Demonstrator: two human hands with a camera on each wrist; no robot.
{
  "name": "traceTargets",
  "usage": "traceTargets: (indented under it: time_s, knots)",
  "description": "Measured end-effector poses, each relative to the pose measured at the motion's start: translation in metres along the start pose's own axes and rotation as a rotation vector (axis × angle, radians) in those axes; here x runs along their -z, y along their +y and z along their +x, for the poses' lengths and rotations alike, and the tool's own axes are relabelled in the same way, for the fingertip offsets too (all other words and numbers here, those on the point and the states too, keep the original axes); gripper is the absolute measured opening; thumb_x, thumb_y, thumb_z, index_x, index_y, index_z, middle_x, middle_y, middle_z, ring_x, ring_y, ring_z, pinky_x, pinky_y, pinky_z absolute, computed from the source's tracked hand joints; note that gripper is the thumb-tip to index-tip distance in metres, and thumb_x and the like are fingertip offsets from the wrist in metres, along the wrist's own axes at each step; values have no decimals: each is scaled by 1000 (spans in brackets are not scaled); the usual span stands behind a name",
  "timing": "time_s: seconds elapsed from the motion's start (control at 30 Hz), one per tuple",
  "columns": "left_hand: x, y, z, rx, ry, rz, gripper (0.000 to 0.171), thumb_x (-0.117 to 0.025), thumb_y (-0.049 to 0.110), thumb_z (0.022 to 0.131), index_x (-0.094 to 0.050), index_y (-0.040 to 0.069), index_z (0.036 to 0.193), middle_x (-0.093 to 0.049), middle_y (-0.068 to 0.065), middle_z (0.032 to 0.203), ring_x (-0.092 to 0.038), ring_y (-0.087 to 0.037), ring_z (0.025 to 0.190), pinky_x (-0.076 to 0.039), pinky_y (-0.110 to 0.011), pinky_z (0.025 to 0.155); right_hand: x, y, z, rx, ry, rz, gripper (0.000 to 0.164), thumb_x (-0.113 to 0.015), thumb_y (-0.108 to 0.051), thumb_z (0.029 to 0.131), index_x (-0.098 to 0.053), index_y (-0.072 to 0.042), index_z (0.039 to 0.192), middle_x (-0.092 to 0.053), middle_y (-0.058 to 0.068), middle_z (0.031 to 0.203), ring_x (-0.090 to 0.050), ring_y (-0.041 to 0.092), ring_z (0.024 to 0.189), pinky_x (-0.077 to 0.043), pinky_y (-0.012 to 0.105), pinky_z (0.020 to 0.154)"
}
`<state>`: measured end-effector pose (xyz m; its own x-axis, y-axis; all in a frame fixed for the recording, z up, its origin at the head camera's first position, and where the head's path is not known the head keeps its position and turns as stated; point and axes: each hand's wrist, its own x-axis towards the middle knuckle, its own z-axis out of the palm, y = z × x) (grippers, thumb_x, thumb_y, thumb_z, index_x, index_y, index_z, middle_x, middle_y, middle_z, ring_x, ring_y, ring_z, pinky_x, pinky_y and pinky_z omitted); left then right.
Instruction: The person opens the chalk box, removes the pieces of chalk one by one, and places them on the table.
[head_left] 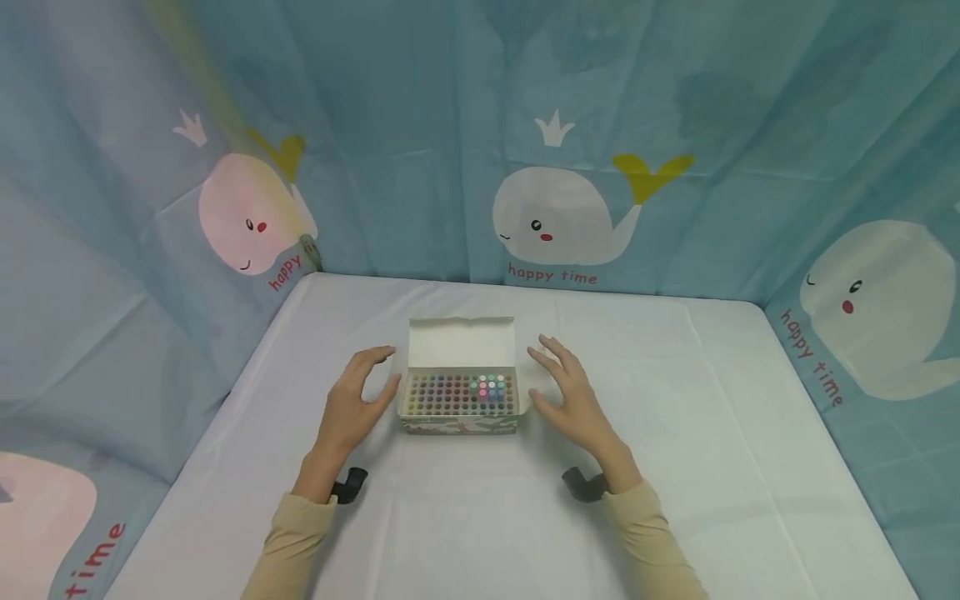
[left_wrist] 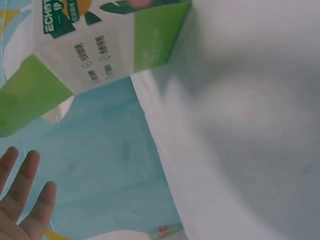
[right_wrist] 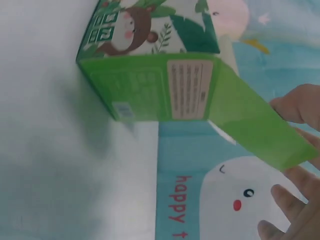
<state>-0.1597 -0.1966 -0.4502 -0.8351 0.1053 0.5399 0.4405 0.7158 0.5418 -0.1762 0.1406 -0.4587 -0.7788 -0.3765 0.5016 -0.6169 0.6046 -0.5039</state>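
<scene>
A printed cardboard box (head_left: pixel 459 425) stands on the white table with its lid (head_left: pixel 461 343) raised at the back. Inside, rows of markers (head_left: pixel 442 392) show round coloured ends, a few of them brighter at the right. My left hand (head_left: pixel 348 408) is beside the box's left end, fingers spread and gently curved, holding nothing. On the opposite side, my right hand (head_left: pixel 577 408) has its thumb and fingers apart. A green end flap (right_wrist: pixel 255 120) sticks out near that hand's thumb and fingers in the right wrist view; whether they touch it I cannot tell.
White cloth covers the table (head_left: pixel 480 517). Behind and at both sides hangs a blue curtain (head_left: pixel 405 208) printed with whales. Black wrist-worn devices (head_left: pixel 351 485) show below the hands.
</scene>
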Motion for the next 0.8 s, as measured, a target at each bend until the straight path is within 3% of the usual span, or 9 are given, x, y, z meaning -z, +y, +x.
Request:
traceTargets:
  time_s: [0.13, 0.27, 0.53, 0.67, 0.8]
  knots:
    - [3, -6, -6, 13, 42, 37, 43, -60, 24, 82, -49, 19, 123, -44, 3, 127, -42, -17, 117, -45, -36, 91, 4, 5, -3, 38, 32, -83, 47, -64, -18, 75, -52, -17, 120, -35, 7, 137, -21, 28, 130, -14, 52, 108]
    - [6, -13, -11, 0, 80, 106, 42, -63, 19, 78, -54, 15, 119, -42, -2, 130, -37, -22, 121, -42, -41, 93, 5, 7, -7, 64, 40, -146, 36, -64, -19, 74, -60, -19, 110, -45, 6, 129, -27, 30, 127, -13, 56, 106]
    - [7, -22, -21, -14, 116, 247, 23, -70, 21, 72, -67, 14, 93, -54, -11, 116, -34, -33, 122, -16, -63, 100, 1, 9, -12, 8, 4, -231, 23, -64, -28, 75, -64, -21, 97, -55, 1, 111, -38, 27, 118, -19, 54, 103]
    - [6, -24, -26, 54, 56, 291, 26, -68, 28, 74, -66, 13, 95, -56, -12, 114, -35, -35, 120, -11, -65, 101, -3, 7, -13, -27, -4, -256, 21, -65, -34, 75, -63, -20, 91, -57, 0, 106, -42, 25, 113, -21, 53, 103]
    - [3, -24, -29, 166, -110, 272, 37, -60, 41, 79, -63, 12, 102, -58, -13, 113, -44, -35, 112, -21, -62, 99, -9, 2, -12, -103, -22, -217, 22, -66, -40, 73, -60, -20, 79, -58, -4, 93, -50, 17, 93, -36, 44, 90]
